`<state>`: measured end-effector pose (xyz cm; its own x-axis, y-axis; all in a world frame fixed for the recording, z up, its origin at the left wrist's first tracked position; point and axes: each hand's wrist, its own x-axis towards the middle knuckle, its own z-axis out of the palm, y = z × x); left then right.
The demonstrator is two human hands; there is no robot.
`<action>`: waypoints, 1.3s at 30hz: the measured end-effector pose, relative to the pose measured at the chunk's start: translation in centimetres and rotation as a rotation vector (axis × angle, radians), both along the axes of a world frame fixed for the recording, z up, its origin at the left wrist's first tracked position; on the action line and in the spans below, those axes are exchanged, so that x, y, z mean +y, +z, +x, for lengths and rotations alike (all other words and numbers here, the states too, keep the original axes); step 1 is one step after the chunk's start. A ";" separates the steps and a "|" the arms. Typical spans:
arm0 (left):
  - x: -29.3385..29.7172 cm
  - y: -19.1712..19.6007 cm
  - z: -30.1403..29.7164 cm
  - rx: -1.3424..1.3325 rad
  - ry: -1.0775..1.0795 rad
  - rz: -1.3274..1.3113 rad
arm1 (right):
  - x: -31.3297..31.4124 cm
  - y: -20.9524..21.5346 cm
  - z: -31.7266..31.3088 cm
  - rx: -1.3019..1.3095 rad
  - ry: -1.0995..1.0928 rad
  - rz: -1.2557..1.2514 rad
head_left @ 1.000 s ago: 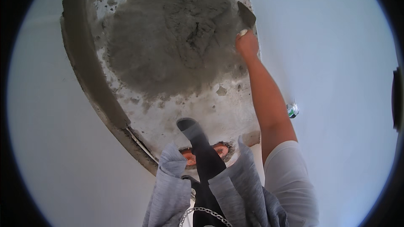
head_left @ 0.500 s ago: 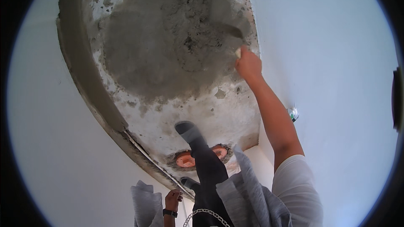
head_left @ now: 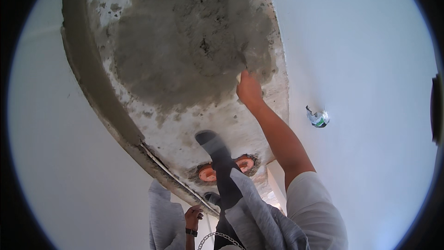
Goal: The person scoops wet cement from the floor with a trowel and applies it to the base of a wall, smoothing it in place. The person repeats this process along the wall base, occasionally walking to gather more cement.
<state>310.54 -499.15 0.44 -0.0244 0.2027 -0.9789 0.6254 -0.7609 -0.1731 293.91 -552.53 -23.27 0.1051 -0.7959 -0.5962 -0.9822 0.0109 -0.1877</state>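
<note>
Wet grey plaster (head_left: 189,41) covers a broad patch of the rough ceiling slab (head_left: 185,129) overhead, between a white wall on the left (head_left: 60,157) and another on the right (head_left: 360,65). The right hand (head_left: 249,89) has slid down from the patch's upper right edge to its lower right rim, fingers wrapped around a trowel handle, the blade (head_left: 233,62) pressed into the mortar; so the stroke seems to be smoothing that side's margin. The left hand (head_left: 193,217) hangs low by a grey sleeve (head_left: 162,217), wearing a dark wristband, fingers loosely curled, seemingly empty. Two orange pipe ends (head_left: 208,172) sit in the slab below.
</note>
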 end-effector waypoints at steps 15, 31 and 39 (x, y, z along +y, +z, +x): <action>3.1 -1.0 -3.9 -0.143 -0.252 -0.416 | 8.5 -4.7 -0.4 -0.396 -0.594 0.181; 6.5 1.3 -6.1 -0.072 0.209 0.029 | -5.3 5.1 7.7 -0.755 -0.540 0.254; 13.3 3.3 -9.9 -0.096 0.244 -0.074 | -3.0 11.5 7.6 -0.604 -0.224 0.112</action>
